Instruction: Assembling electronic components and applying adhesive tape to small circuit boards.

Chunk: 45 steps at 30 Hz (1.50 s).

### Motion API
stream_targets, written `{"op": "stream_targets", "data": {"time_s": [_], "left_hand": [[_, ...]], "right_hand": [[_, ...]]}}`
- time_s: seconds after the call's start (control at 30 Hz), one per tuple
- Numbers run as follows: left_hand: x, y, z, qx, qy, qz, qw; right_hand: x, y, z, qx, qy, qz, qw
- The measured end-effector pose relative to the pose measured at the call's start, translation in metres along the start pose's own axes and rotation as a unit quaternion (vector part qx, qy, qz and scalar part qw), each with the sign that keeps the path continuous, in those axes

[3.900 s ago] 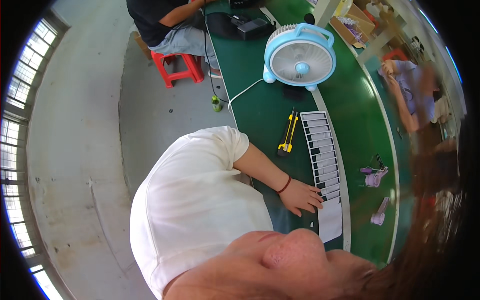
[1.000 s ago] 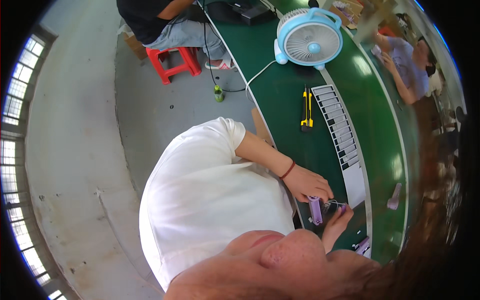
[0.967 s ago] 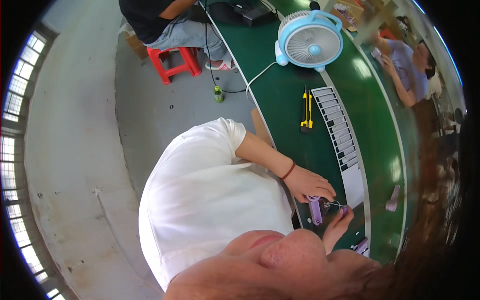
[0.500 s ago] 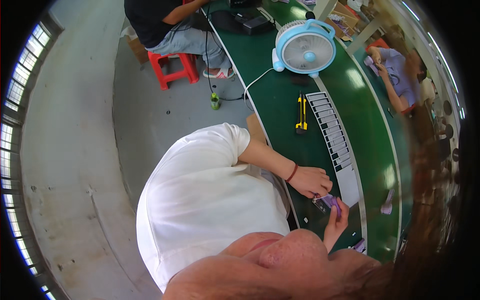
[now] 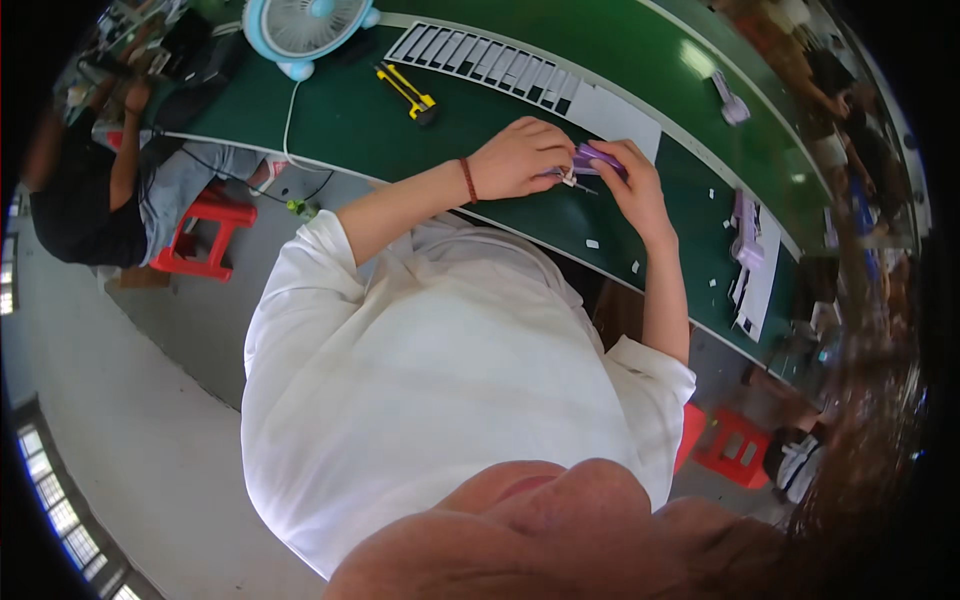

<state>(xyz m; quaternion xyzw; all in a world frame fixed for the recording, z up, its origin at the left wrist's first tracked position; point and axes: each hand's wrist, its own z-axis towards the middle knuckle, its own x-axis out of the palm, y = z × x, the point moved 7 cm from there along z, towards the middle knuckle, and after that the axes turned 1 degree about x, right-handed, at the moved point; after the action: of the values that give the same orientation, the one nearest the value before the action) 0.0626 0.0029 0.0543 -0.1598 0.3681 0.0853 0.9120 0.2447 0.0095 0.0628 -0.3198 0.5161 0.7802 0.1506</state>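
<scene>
Over the green workbench (image 5: 455, 150), close to its near edge, my right hand (image 5: 640, 192) is closed on a small purple plastic part (image 5: 598, 158). My left hand (image 5: 522, 158) meets it from the left, its fingers bent and pinched together. Between the hands, at the purple part's lower end, shows a small white piece (image 5: 569, 178) with a thin dark edge beside it. Whether the left fingertips grip that piece or something else is hidden. Just beyond the hands lies a pale strip (image 5: 615, 115) with a row of rectangular cells.
A yellow and black utility knife (image 5: 408, 93) lies left of the hands, before a blue fan (image 5: 312, 22). Purple devices (image 5: 745, 230) rest on the right, another (image 5: 730, 100) farther back. White scraps (image 5: 592, 244) dot the bench. A person (image 5: 95, 190) sits at left by a red stool (image 5: 205, 235).
The view has swung round, so the bench now runs across the picture and the right end shows. Both hands stay together at the purple part.
</scene>
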Motion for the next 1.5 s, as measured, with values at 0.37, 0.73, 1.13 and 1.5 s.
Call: {"op": "stream_targets", "data": {"time_s": [0.37,0.73,1.13,1.5], "left_hand": [[0.031,0.011,0.012,0.019,0.113,-0.015,0.993],[0.025,0.015,0.015,0.048,0.164,-0.106,0.98],[0.043,0.121,0.03,-0.094,0.183,-0.022,0.978],[0.053,0.109,0.038,-0.115,0.24,-0.103,0.958]], "right_hand": [[-0.002,0.025,-0.003,-0.134,0.028,-0.205,0.969],[-0.006,0.005,-0.006,-0.126,0.054,-0.121,0.983],[-0.008,-0.079,0.101,0.011,0.007,-0.098,0.995],[0.0,-0.072,0.117,-0.042,0.099,-0.196,0.975]]}}
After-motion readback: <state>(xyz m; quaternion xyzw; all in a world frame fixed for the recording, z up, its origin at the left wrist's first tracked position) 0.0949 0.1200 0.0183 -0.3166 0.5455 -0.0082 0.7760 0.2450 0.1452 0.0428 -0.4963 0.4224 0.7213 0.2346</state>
